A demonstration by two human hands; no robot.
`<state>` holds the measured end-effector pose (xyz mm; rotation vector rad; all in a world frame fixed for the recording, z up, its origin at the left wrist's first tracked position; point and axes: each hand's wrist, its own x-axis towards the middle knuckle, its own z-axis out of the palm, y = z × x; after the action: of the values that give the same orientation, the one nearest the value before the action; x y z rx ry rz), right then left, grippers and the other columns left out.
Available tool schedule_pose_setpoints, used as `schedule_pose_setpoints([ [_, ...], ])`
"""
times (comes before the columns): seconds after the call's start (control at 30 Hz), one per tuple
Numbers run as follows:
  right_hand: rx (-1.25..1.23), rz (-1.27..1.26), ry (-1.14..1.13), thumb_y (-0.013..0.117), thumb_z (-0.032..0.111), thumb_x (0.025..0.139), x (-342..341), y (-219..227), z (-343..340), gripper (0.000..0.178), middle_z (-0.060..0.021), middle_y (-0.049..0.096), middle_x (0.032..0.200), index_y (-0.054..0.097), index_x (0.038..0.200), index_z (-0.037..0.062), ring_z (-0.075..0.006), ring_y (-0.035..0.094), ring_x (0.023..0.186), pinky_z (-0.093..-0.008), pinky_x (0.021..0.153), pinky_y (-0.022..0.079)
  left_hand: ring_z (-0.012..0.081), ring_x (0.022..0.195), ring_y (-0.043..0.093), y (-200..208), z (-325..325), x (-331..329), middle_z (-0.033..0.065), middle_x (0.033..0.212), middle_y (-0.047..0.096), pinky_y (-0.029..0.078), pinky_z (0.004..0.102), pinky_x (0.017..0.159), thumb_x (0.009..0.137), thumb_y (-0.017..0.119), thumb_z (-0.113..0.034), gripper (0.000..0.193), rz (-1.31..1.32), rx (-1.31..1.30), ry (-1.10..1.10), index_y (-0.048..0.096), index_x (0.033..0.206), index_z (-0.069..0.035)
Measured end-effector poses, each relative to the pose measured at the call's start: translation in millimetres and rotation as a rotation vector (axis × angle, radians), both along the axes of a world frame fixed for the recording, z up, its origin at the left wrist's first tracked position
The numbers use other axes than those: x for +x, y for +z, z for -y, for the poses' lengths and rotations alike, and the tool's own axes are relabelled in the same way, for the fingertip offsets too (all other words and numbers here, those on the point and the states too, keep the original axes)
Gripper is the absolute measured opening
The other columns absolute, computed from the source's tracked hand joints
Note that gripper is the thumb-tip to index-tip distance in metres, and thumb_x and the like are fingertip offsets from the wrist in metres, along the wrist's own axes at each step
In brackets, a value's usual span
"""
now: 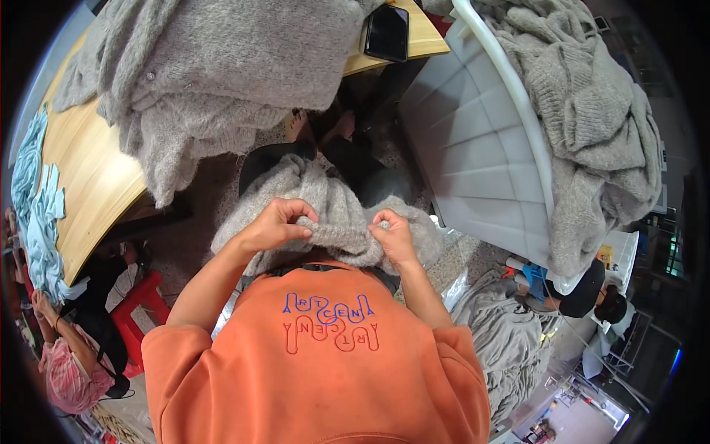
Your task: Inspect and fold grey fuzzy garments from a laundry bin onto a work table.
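A grey knitted garment lies bunched across my lap. At its near side, my left hand is closed in a pinch on a ribbed edge. My right hand pinches the same edge a short way to the right, so a stretch of the band runs between the two. Under the fingertips the knit is partly hidden. More grey knitwear is heaped on the wooden table ahead of me, its lower part hanging over the edge.
A black phone rests on the table. To the right stands a large pale plastic bin with grey knits draped over its rim. Light blue cloth hangs at far left, near a seated person and a red stool.
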<state>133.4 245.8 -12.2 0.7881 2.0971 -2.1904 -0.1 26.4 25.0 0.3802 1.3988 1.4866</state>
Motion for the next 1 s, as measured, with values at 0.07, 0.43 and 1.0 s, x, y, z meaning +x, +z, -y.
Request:
schedule_pose_setpoints([
  [0.07, 0.572, 0.159, 0.121, 0.062, 0.002, 0.069, -1.3, 13.1, 5.2, 0.011, -0.0075, 0.055, 0.072, 0.052, 0.074, 0.0013, -0.0115, 0.051, 0.065, -0.0238, 0.060, 0.040, 0.0014, 0.060, 0.046, -1.3, -3.8, 7.2, -0.0038, 0.070, 0.054, 0.041, 0.0173, 0.054, 0.069, 0.060, 0.007, 0.017, -0.049, -0.054, -0.002, 0.058, 0.084, -0.002],
  [0.43, -0.047, -0.065, 0.370, 0.059, 0.004, 0.075, -18.6, 54.6, 37.3, 0.015, -0.0057, 0.059, 0.075, 0.057, 0.088, -0.0036, -0.0057, 0.052, 0.074, -0.0222, 0.064, 0.043, 0.0135, 0.062, 0.054, 32.9, -35.1, 27.5, 0.0065, 0.070, 0.055, 0.044, 0.0258, 0.058, 0.066, 0.065, -0.001, 0.018, -0.897, -0.087, 0.213, 0.056, 0.081, -0.002],
  [1.0, 0.321, -0.275, 0.367, 0.049, -0.002, 0.073, -21.5, 58.9, 38.1, 0.007, -0.0081, 0.052, 0.074, 0.052, 0.079, -0.0039, -0.0161, 0.051, 0.069, -0.0255, 0.065, 0.041, 0.0022, 0.057, 0.047, 25.5, -32.1, 25.6, -0.0015, 0.061, 0.056, 0.038, 0.0197, 0.049, 0.074, 0.060, -0.005, 0.006, -0.314, -0.155, -0.028, 0.059, 0.076, 0.000],
])
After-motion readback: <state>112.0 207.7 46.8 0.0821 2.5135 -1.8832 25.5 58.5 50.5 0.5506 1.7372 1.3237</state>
